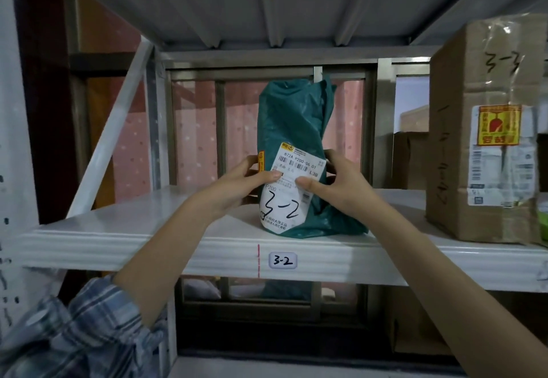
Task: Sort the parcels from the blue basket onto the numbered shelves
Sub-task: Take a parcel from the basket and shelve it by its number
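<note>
- Green parcel (292,128) marked "3-2" stands upright on the white shelf (133,238), above its 3-2 tag (282,260).
- Left hand (237,183) and right hand (341,182) grip its sides, fingers curled round it.

1. A small white tag (282,260) on the front edge of the shelf (118,247) reads "3-2".
2. The white shipping label (289,187) on the green parcel (292,122) carries handwritten "3-2" in black marker.
3. Printed at the top of that label: "872A P200-06 01", with "L38" at its right and "P200" lower left; the smaller print is too fine to read.
4. The cardboard box (486,128) toward the shelf's right end has handwritten "3-3" near its top; its stickers are illegible.
</note>
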Demonstrator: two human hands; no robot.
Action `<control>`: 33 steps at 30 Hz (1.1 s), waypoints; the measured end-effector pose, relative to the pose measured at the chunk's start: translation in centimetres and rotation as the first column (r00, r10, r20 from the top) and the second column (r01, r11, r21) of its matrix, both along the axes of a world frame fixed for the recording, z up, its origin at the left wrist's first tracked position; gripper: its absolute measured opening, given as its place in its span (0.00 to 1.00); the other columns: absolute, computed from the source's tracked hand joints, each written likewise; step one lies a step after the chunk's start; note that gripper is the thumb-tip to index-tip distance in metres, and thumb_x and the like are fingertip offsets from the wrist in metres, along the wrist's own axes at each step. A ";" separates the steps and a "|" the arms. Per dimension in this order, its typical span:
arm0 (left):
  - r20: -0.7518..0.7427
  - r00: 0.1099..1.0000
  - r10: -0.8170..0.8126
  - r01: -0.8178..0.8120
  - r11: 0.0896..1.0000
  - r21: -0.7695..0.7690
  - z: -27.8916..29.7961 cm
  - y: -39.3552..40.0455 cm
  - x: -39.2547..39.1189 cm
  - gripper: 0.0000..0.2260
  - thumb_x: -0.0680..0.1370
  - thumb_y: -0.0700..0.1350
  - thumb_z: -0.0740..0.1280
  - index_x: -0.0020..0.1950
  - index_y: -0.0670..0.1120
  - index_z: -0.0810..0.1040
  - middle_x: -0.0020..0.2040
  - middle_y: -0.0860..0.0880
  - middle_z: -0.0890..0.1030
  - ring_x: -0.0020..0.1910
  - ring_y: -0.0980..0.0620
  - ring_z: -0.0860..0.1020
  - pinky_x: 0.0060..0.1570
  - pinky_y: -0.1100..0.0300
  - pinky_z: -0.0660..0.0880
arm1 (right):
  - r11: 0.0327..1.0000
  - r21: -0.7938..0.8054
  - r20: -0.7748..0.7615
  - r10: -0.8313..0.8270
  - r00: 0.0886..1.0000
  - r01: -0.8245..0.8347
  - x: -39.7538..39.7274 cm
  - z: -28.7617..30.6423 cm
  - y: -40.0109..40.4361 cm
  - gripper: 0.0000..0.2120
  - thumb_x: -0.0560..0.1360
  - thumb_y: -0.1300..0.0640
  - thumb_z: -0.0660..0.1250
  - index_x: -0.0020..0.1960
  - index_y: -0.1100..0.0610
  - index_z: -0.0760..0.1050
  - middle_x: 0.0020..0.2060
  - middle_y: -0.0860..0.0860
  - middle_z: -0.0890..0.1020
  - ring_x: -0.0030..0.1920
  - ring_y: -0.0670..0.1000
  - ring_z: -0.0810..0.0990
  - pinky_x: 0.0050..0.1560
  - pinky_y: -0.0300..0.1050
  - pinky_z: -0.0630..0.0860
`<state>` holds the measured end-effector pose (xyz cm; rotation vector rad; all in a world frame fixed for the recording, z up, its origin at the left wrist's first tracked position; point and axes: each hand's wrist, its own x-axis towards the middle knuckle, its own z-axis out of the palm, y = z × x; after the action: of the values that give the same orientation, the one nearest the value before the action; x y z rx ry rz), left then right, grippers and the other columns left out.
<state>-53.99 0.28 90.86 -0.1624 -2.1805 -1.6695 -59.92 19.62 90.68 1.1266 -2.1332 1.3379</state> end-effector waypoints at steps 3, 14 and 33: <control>0.019 1.000 0.010 -0.010 1.000 -0.015 -0.1 0.1 -0.1 0.24 0.74 0.46 0.70 0.68 0.49 0.66 0.59 0.47 0.79 0.55 0.50 0.80 0.53 0.54 0.78 | 0.999 0.029 0.008 -0.013 1.000 0.013 -0.1 -0.1 0.1 0.30 0.70 0.49 0.73 0.68 0.55 0.66 0.62 0.50 0.77 0.63 0.50 0.74 0.61 0.48 0.74; 0.010 1.000 0.013 -0.013 1.000 -0.024 -0.7 0.4 0.3 0.26 0.74 0.49 0.69 0.71 0.51 0.65 0.59 0.49 0.80 0.57 0.50 0.79 0.58 0.52 0.76 | 0.995 0.090 0.081 0.033 0.996 -0.041 0.2 1.0 0.6 0.29 0.69 0.50 0.74 0.65 0.56 0.67 0.61 0.49 0.78 0.54 0.46 0.75 0.52 0.42 0.76; 0.008 0.973 0.232 -0.220 0.932 -0.287 0.1 2.0 2.8 0.26 0.73 0.56 0.69 0.67 0.48 0.71 0.60 0.52 0.78 0.60 0.51 0.76 0.63 0.52 0.73 | 0.978 0.168 -0.046 -0.118 0.992 0.124 2.8 1.1 0.3 0.34 0.69 0.49 0.74 0.67 0.60 0.61 0.64 0.55 0.73 0.59 0.53 0.74 0.56 0.49 0.75</control>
<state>-51.23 2.28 90.93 0.0475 -2.3608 -1.2413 -57.08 19.94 91.75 1.0556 -2.2859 1.0914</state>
